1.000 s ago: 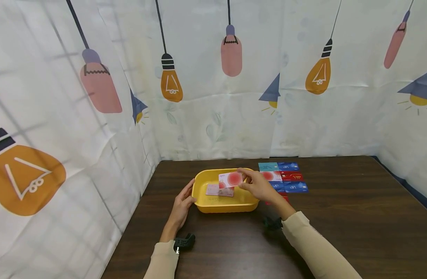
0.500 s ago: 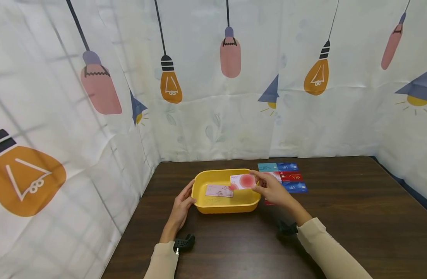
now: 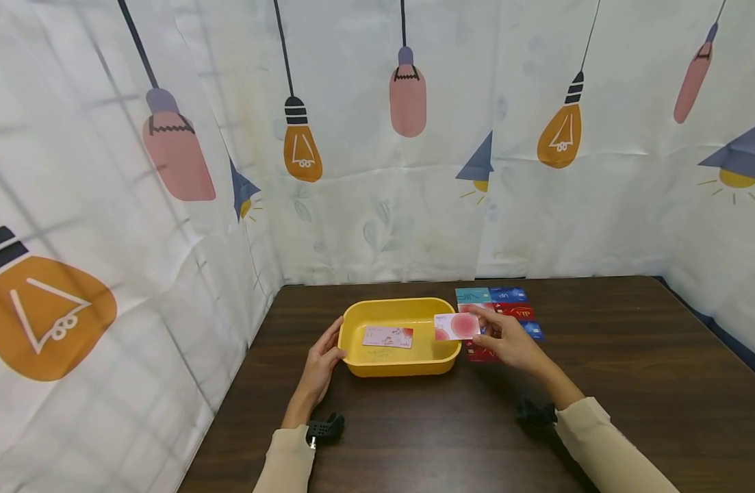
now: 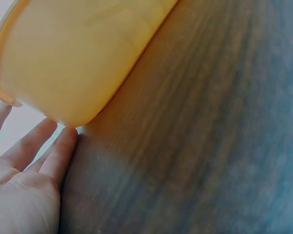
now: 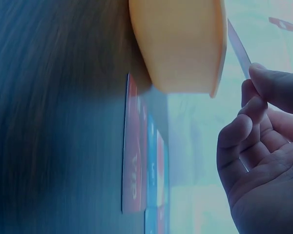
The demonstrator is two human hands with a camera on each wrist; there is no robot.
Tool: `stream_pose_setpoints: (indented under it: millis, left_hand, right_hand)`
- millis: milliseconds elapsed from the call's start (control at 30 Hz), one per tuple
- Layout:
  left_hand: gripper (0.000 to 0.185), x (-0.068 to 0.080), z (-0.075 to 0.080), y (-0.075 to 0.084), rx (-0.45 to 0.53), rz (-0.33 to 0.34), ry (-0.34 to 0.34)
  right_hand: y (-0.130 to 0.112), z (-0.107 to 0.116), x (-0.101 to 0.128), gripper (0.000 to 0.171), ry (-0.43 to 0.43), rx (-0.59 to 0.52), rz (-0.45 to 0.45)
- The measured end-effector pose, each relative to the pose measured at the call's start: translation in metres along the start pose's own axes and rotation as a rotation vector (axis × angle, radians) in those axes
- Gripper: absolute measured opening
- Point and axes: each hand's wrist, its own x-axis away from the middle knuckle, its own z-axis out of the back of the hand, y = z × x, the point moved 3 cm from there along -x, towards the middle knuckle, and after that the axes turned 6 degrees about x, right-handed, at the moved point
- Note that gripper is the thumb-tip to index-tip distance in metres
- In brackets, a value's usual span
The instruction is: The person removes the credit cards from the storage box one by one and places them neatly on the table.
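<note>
A white and pink card with a round red-pink pattern (image 3: 457, 326) is pinched between the thumb and fingers of my right hand (image 3: 514, 342). It is raised above the right end of a yellow plastic tray (image 3: 395, 370). In the right wrist view this card (image 5: 239, 48) shows edge-on, above the tray's rim. Another pink card (image 3: 387, 337) lies flat inside the tray. My left hand (image 3: 320, 361) touches the tray's left end; in the left wrist view its extended fingers (image 4: 31, 141) meet the outer wall.
Right of the tray, cards lie in rows on the dark wooden table (image 3: 389, 431): a teal one (image 3: 472, 295), a blue one (image 3: 508, 294), a red VIP card (image 3: 517, 310) and others partly behind my right hand. A patterned curtain (image 3: 352, 226) stands behind.
My right hand has moved right and slightly toward me with the pinched card, from over the tray's middle to its right end. The left hand and tray have stayed put.
</note>
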Motion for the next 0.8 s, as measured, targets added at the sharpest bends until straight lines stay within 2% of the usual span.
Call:
stream_pose_setpoints:
  millis: [367, 600, 800]
  left_hand:
    - [0.070, 0.000, -0.001, 0.000, 0.011, 0.000, 0.012]
    - [0.070, -0.001, -0.001, -0.001, 0.003, 0.001, 0.009]
    - [0.070, -0.001, 0.000, -0.001, 0.003, -0.003, 0.008]
  right_hand:
    - [0.014, 0.018, 0.007, 0.059, 0.011, -0.003, -0.038]
    - [0.021, 0.028, 0.006, 0.055, 0.015, 0.002, -0.002]
    - [0.027, 0.038, 0.008, 0.052, 0.024, -0.016, -0.015]
